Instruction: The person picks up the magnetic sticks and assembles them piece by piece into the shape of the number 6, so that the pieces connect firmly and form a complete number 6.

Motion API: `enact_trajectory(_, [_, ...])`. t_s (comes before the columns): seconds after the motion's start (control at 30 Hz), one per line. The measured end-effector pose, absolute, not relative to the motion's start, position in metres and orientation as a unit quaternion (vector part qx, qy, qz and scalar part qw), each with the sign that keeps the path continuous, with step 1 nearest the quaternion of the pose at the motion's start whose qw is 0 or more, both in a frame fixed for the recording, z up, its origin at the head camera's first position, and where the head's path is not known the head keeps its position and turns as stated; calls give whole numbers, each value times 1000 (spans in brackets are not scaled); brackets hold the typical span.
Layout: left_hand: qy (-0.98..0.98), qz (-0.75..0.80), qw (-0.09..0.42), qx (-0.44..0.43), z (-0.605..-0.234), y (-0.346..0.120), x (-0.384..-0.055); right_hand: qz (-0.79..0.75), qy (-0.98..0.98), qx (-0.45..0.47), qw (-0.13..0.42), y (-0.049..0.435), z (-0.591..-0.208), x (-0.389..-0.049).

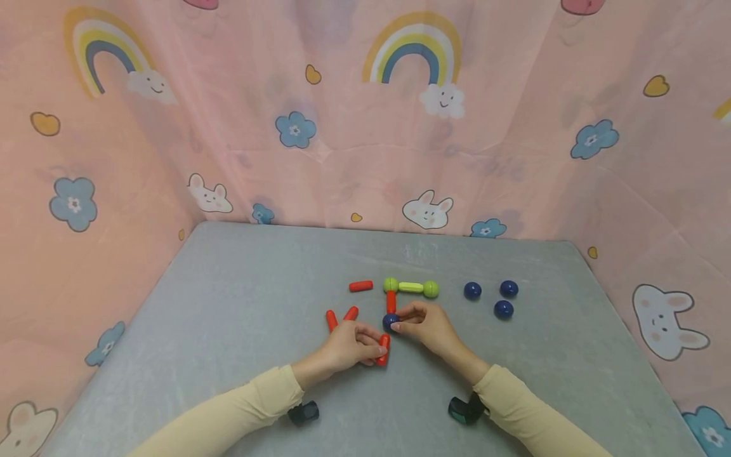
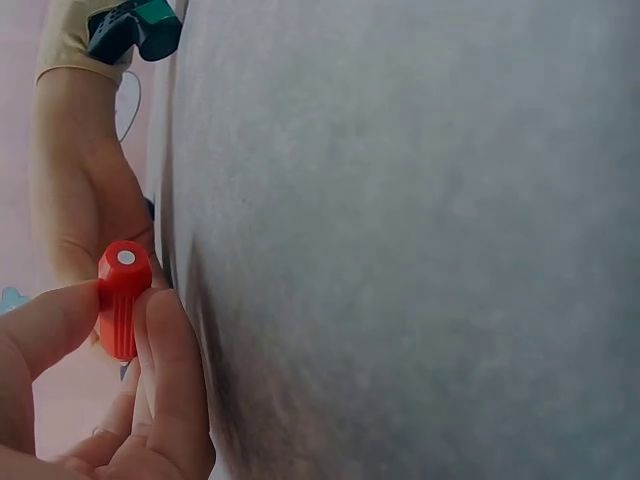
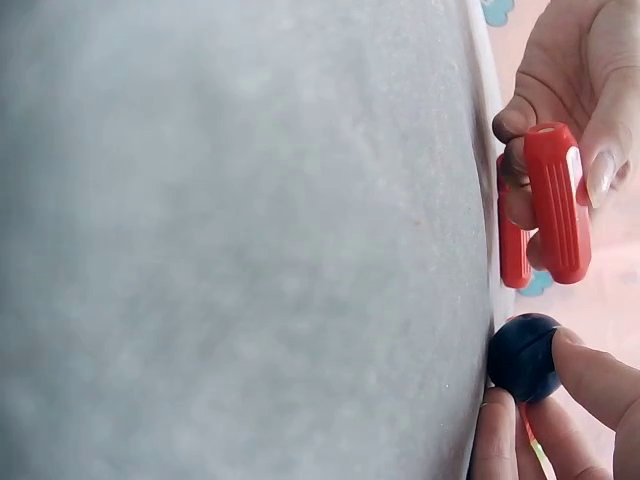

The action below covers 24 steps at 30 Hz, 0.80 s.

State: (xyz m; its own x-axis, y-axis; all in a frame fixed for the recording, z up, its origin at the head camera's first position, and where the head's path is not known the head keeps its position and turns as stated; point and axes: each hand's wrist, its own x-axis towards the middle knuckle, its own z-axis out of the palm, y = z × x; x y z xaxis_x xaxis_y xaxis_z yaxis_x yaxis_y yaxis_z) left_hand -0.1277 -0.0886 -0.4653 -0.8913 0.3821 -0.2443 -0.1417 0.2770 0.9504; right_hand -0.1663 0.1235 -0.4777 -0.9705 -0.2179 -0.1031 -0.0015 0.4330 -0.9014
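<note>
Now I see the left hand (image 1: 347, 346) pinch a red rod (image 1: 384, 345) on the near side of the blue ball (image 1: 389, 321) the right hand (image 1: 428, 327) grips; I'd keep the ball steady and align the rod's end squarely.

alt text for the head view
A person's left hand holds a red rod near a blue ball pinched by the right hand. A second red rod runs from that ball to one end of a ball-tipped green rod. On the grey table, three blue balls lie right, three red rods left.
</note>
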Motion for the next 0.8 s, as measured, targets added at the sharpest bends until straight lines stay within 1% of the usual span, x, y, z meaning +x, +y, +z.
enact_trajectory(0.4, [780, 585, 214, 70, -464, -80, -130, -532, 837, -60, 112, 124, -479, -167])
enact_trajectory(0.8, [792, 568, 220, 48, -465, -75, -138, -537, 833, -70, 115, 126, -479, -167])
